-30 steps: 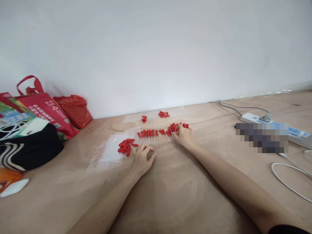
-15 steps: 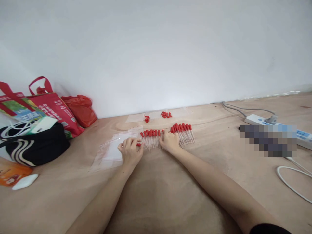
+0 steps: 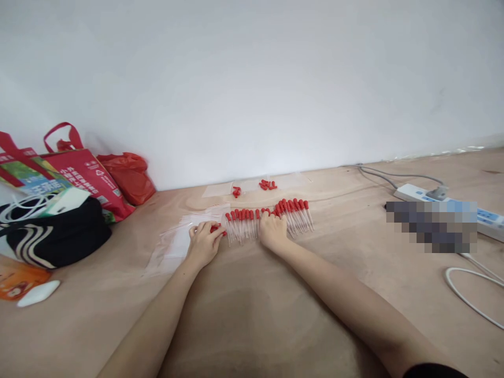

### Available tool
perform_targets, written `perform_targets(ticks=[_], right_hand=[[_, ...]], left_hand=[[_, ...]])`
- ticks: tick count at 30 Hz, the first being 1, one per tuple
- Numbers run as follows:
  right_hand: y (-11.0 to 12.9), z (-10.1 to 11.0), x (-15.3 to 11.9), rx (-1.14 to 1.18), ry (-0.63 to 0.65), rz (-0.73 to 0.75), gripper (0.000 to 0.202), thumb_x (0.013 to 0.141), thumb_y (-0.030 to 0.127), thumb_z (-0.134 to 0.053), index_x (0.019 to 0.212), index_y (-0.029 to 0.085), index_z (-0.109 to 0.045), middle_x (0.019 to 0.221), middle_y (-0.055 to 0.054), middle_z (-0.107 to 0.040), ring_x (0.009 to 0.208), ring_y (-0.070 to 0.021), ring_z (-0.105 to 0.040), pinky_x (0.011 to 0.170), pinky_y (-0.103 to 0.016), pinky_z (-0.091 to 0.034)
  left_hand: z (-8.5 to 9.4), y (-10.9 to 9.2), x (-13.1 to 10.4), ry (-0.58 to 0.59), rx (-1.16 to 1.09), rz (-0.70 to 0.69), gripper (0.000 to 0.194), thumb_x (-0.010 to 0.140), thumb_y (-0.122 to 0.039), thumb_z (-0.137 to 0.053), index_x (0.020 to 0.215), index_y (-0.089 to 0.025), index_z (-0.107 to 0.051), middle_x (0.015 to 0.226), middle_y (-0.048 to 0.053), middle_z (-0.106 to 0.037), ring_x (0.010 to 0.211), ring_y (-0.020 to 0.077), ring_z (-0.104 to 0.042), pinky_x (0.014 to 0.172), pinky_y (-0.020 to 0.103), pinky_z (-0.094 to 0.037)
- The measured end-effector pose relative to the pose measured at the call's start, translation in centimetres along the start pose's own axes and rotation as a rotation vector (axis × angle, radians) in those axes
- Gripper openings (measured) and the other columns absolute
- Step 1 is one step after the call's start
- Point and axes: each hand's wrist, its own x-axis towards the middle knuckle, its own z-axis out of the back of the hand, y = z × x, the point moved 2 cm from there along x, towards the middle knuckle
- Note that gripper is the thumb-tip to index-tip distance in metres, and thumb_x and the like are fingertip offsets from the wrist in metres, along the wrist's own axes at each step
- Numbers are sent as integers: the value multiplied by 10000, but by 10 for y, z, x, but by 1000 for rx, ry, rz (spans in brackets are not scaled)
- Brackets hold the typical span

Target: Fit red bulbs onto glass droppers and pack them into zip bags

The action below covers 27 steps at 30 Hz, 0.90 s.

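Observation:
A row of clear droppers with red bulb tops [image 3: 246, 227] lies on the wooden surface, and more red-topped droppers [image 3: 293, 215] continue the row to the right. My left hand [image 3: 205, 241] is at the row's left end, fingers curled around several red pieces [image 3: 216, 228] over the clear plastic bags [image 3: 173, 249]. My right hand [image 3: 272, 230] rests among the droppers between the two groups, its fingers closed; what they hold, if anything, is hidden. Two small piles of loose red caps, one left [image 3: 237, 192] and one right [image 3: 268, 185], lie behind the row.
At the left stand a red shopping bag [image 3: 88, 176], a red plastic bag [image 3: 132, 178] and a black pouch [image 3: 59, 231]. A white object [image 3: 38, 294] lies in front. Power strip [image 3: 413, 193] and white cable [image 3: 452, 270] lie at the right.
My left hand has moved a little left, away from the row's end, and more red pieces show at its fingers. My right hand has stayed nearly in place, its fingers more curled.

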Motion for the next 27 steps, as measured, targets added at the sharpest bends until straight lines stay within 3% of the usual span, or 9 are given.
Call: perform_targets(ticks=[7, 13, 16, 20, 27], right_hand=[[-6, 8, -10, -72, -88, 51, 303, 764, 102, -410, 1043, 32, -507, 896, -199, -579, 812, -232, -533, 704, -335, -294], [-55, 13, -44, -42, -315, 354, 362, 744, 68, -383, 1074, 101, -528, 901, -144, -530, 822, -226, -450, 698, -337, -309], [-81, 13, -66, 66, -358, 540, 355, 752, 57, -366, 1058, 118, -535, 877, -110, -514, 805, -195, -452, 696, -317, -317], [-97, 15, -80, 185, -320, 624, 248, 822, 138, -376, 990, 145, -559, 852, -79, -533, 757, -155, -467, 703, -300, -308], [-84, 18, -79, 292, -275, 603, 212, 853, 186, -376, 905, 163, -580, 824, -54, -562, 740, -134, -473, 708, -297, -288]], left_hand=[[7, -3, 3, -74, -157, 37, 127, 801, -217, -468, 840, -199, -588, 925, 61, -595, 917, 224, -486, 805, 381, -318], [8, -43, -1, -220, -647, 141, 158, 814, -231, -416, 951, -161, -452, 839, 54, -543, 749, 155, -531, 681, 292, -436], [7, -75, -6, -163, -843, 130, 218, 826, -212, -404, 1039, -167, -422, 854, 42, -537, 755, 131, -547, 704, 277, -450], [6, -107, -13, 26, -1017, 63, 72, 798, -206, -469, 843, -170, -510, 849, 43, -530, 787, 135, -542, 713, 266, -456], [-3, -111, -15, 66, -1261, 234, 149, 730, -221, -578, 717, -168, -439, 726, -12, -488, 645, 91, -540, 599, 209, -469]])
